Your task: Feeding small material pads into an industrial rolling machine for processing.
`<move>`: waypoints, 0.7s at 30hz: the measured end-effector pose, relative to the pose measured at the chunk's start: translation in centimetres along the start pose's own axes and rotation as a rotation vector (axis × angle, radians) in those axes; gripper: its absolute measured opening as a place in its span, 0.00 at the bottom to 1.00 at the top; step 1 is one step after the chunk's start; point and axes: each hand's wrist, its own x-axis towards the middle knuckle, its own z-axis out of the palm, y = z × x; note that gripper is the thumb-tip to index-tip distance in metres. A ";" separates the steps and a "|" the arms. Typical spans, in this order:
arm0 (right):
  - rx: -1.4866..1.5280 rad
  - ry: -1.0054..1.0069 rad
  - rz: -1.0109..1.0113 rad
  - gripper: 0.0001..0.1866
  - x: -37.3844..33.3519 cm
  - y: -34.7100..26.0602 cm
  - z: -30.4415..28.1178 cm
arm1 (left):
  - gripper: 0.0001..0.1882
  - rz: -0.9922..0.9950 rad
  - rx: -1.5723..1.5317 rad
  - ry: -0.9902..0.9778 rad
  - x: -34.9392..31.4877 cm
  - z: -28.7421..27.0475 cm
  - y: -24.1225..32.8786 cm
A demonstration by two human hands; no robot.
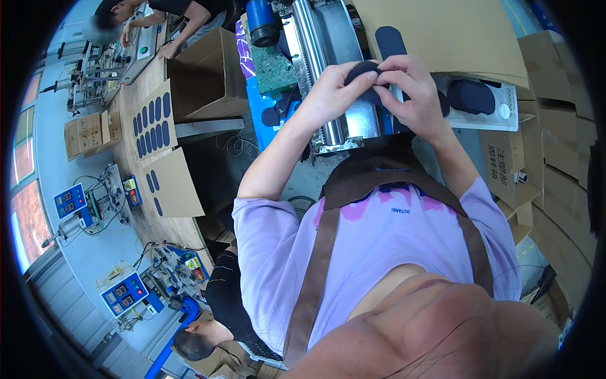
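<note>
A dark navy, rounded fabric-like pad (358, 71) is pinched between both my hands, above the front of a metal roller machine (312, 47). My left hand (333, 93) grips its left side with the thumb on top. From the right, the bent fingers of my right hand (413, 95) close on the pad's edge near my left thumb. My fingers cover much of the pad. Just beyond my right hand, a long dark pad with a finely notched edge (391, 42) lies by a cardboard sheet (448, 31).
To the right, a white tray (505, 114) holds stacked dark pads (471, 96). Cardboard boxes (558, 82) pile up beyond it. Left, a bench carries cardboard sheets (183, 180) with rows of dark oval pads. Two co-workers, one person (196, 16) far left and another (230, 297) near left, are nearby.
</note>
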 end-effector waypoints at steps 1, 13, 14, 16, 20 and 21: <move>0.106 0.073 0.094 0.08 0.1 -0.1 0.5 | 0.15 -0.002 -0.057 0.057 0.0 0.0 -0.2; 0.800 0.043 0.932 0.14 0.6 7.1 2.1 | 0.16 -0.011 -0.418 0.414 2.2 -3.5 -2.4; 0.796 0.041 0.931 0.14 1.0 7.9 2.3 | 0.15 0.047 -0.466 0.518 2.5 -4.1 -2.2; 0.635 0.026 0.896 0.14 2.1 9.7 3.2 | 0.14 0.110 -0.516 0.629 2.7 -5.5 -2.5; 0.450 -0.004 0.823 0.15 3.7 11.6 4.8 | 0.12 0.159 -0.420 0.829 2.7 -7.8 -6.9; 0.420 -0.005 0.798 0.15 3.9 11.8 5.2 | 0.11 0.155 -0.343 0.826 2.6 -8.2 -8.4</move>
